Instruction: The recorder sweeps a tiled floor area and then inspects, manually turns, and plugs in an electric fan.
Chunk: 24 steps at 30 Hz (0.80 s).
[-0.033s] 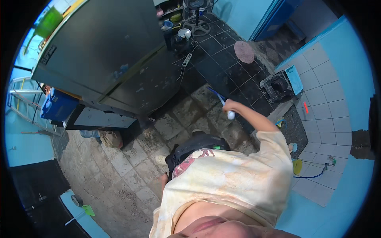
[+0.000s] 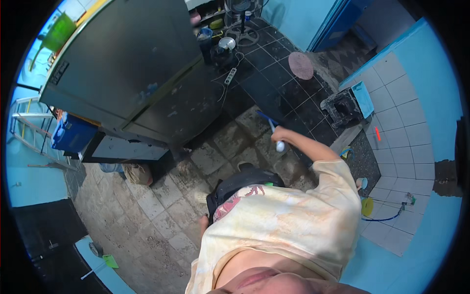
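Note:
My right hand (image 2: pixel 278 134) is closed round the white handle of a long-handled tool with a narrow blue head (image 2: pixel 265 116), which looks like a floor squeegee or broom. The handle's rounded white end (image 2: pixel 280 146) sticks out below my fist. The blue head is down over the stained floor tiles (image 2: pixel 249 120), near where they meet black tiles. My left hand (image 2: pixel 203 221) hangs low beside my dark trousers. Only a small part of it shows past my shirt, and its fingers cannot be made out.
A large grey metal cabinet or fridge (image 2: pixel 142 63) stands ahead on the left. Beyond are a power strip (image 2: pixel 230 76) with its cable and a standing fan (image 2: pixel 242 34). A pink round mat (image 2: pixel 300 65) and a blackened stove-like block (image 2: pixel 341 108) lie to the right. A sack (image 2: pixel 137 174) sits left.
My right hand and the end of the handle have shifted slightly left and toward me, and the blue head has moved a little with them. My left hand has barely moved.

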Each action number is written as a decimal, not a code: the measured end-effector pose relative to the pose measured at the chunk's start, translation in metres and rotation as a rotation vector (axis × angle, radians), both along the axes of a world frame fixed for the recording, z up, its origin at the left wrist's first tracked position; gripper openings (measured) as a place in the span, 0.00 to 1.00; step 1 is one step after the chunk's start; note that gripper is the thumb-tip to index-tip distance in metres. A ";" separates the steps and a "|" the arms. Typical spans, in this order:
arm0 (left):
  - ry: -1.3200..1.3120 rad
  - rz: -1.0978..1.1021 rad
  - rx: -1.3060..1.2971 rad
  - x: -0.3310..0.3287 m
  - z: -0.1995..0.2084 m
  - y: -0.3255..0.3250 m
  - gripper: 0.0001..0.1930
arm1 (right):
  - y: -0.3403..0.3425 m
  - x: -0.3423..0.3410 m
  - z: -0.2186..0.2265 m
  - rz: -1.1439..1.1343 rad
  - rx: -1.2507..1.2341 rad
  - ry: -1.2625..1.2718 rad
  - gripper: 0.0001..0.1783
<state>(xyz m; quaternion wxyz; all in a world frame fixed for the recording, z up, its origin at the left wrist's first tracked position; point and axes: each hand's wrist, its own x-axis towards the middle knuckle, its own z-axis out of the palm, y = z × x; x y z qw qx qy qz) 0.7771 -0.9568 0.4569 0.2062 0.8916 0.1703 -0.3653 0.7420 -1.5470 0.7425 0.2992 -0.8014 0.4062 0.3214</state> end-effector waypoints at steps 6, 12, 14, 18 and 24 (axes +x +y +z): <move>-0.166 0.163 -0.242 0.002 0.020 -0.038 0.13 | 0.055 0.024 -0.044 0.109 0.440 0.038 0.08; -0.220 0.043 -0.423 0.038 0.153 -0.134 0.17 | 0.114 0.099 -0.103 0.001 0.798 -0.115 0.09; -0.172 -0.098 -0.377 0.060 0.154 -0.139 0.23 | 0.132 0.118 -0.085 -0.002 0.956 -0.037 0.08; -0.557 -0.542 -0.655 0.091 0.197 -0.190 0.39 | 0.146 0.118 -0.042 -0.390 1.355 0.083 0.09; -0.593 -0.822 -0.700 0.113 0.243 -0.265 0.32 | 0.156 0.083 0.026 -0.144 1.212 -0.173 0.13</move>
